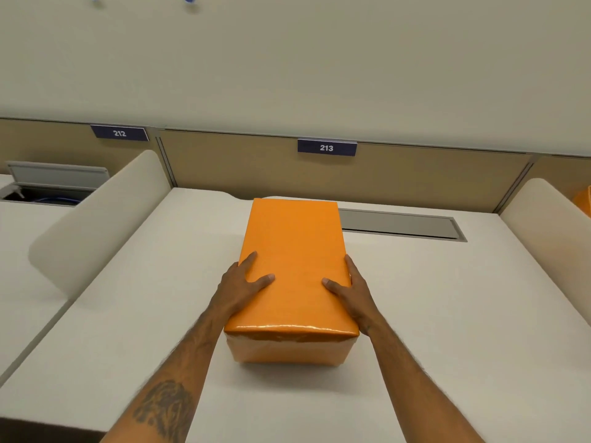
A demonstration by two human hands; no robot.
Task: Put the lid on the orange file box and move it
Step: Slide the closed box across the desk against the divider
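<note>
- On the white surface before me stands the orange file box, its lid on.
- Both my left hand and right hand clasp the lid's sides, thumbs on top.

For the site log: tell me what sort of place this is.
Probably an open-plan office or study hall with numbered desks. The back partition carries number plates, 213 and 212; rounded white dividers separate the white desks; a grey cable hatch is set into the desktop behind the orange file box.
</note>
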